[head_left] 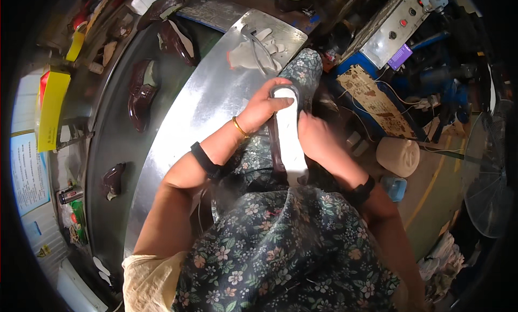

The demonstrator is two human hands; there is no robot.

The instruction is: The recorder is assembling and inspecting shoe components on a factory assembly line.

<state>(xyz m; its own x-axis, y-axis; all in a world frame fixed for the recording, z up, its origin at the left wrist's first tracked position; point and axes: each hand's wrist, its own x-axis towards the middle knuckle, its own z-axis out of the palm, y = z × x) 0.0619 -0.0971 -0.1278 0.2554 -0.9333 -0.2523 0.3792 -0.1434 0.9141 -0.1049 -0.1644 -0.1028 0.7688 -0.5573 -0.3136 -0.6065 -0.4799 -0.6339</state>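
A dark brown shoe (290, 136) lies along my lap with its pale white sole side turned up, one end pointing away from me. My left hand (265, 105) is closed round the far end, its thumb pressed on the white surface. Against the right edge of the shoe is my right hand (318, 136), its fingers bent and smeared by motion. Whether those fingers pinch anything cannot be made out. Beyond my left hand, metal pincers (258, 49) rest on a whitish work glove (244, 57) with an orange edge, on the shiny metal tabletop (189, 104).
Left of the tabletop curves a dark belt (116, 161) carrying several brown shoes (141, 91). A machine with a button panel (396, 29) stands at the far right. Lower right are a beige plastic container (398, 156), a blue tub (394, 188) and a caged fan (490, 177).
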